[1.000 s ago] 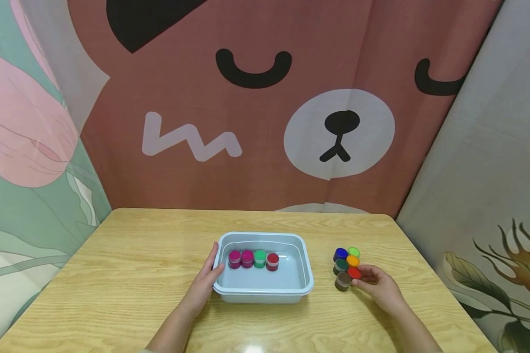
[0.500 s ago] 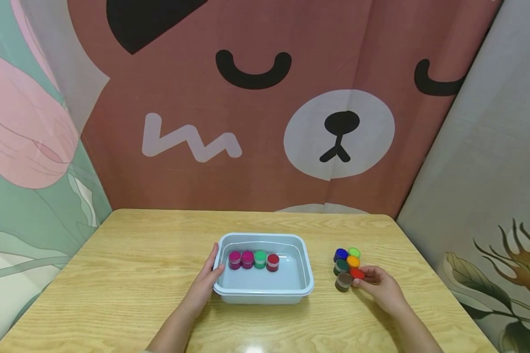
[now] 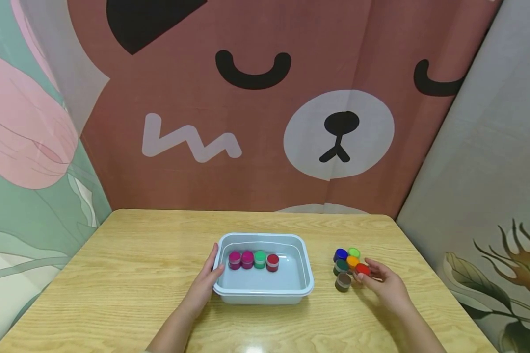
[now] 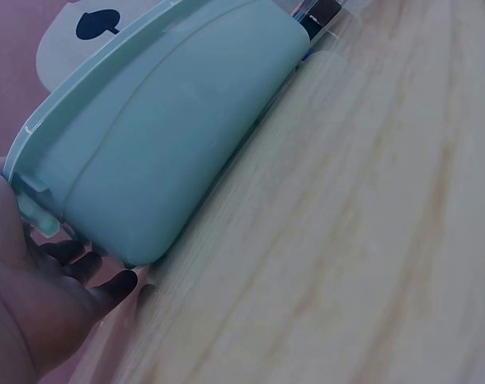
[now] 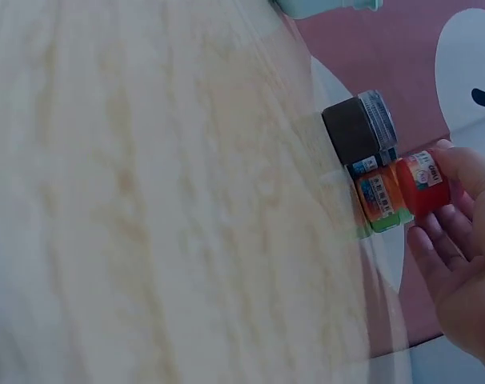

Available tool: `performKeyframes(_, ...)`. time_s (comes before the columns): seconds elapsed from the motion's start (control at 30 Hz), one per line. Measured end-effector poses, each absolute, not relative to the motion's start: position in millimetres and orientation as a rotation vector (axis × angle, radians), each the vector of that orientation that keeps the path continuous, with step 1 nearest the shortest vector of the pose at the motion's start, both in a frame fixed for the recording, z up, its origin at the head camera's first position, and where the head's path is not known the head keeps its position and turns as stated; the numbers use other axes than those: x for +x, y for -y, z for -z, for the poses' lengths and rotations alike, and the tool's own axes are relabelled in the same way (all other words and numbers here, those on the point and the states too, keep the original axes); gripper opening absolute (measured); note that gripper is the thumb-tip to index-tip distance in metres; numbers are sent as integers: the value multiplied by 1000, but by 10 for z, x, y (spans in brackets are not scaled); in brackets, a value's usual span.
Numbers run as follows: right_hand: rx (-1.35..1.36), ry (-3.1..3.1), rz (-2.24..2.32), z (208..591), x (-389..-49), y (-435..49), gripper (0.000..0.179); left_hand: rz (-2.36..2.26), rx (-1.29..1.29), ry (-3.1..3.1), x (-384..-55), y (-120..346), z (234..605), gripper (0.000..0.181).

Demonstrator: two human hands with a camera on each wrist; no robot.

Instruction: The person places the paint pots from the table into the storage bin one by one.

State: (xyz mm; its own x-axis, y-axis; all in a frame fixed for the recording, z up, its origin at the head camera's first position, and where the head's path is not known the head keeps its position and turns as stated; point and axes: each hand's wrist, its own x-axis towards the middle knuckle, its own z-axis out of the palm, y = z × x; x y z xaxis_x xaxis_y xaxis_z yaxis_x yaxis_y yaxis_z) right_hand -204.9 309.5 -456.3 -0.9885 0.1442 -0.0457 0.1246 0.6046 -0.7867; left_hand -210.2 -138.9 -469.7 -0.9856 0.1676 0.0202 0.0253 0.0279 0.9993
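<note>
Currently, the right hand [image 3: 387, 290] pinches a red-lidded paint jar [image 3: 362, 269] in its grip, just beside the orange-lidded jar [image 3: 352, 261]; the left hand [image 3: 204, 275] grasps the light-blue plastic tub's [image 3: 265, 298] left rim.

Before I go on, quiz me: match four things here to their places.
1. Pale blue rectangular plastic tub
2. Bright red round plastic jar
3. Dark brown round plastic jar
4. Mint-green round plastic jar

A. On the wood-grain table, unheld
B. Pinched by the right hand
C. Inside the tub
D. Held by the left hand

Pairs: 1-D; 2-B; 3-A; 4-C
</note>
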Motion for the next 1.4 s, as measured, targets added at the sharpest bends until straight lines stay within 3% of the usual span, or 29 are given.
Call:
performKeyframes(0.67,-59,2707,-1435,4208,-2100,-2760,64,-2124,227,-2169,-2106,1391,4718,64)
performKeyframes(1.4,221,2646,-1628,3924,-2304,-2016,55,-2108,195,-2197,-2112,1379,4698,64)
